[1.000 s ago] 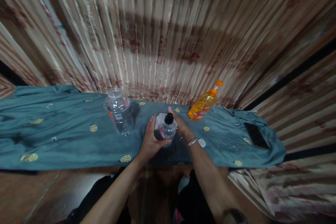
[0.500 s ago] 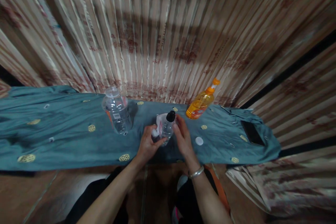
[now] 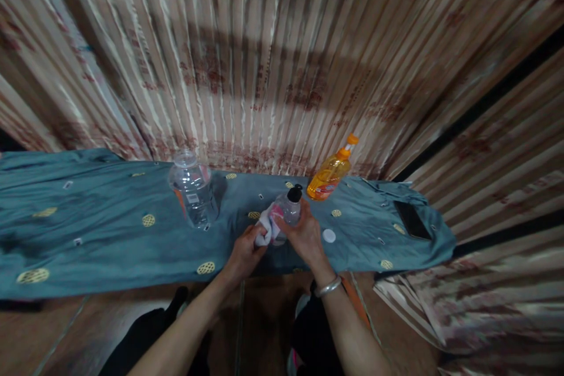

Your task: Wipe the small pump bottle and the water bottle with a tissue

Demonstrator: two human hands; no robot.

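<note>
A small clear bottle [image 3: 288,208] with a black cap is tilted to the right above the blue cloth [image 3: 110,235]. My right hand [image 3: 302,235] is closed around its body from below. My left hand [image 3: 244,252] is closed on a white rag [image 3: 264,230] pressed against the bottle's lower left side. A bracelet sits on my right wrist.
A large clear water bottle [image 3: 194,194] stands to the left. An orange squeeze bottle [image 3: 330,171] stands behind on the right. A small white cap [image 3: 328,235] lies on the cloth, and a black phone [image 3: 412,219] lies near the right end. A striped curtain hangs behind.
The small bottle went from upright to tilted right. My right hand shifted from its far side to gripping its body. The white rag slid down to the bottle's lower left.
</note>
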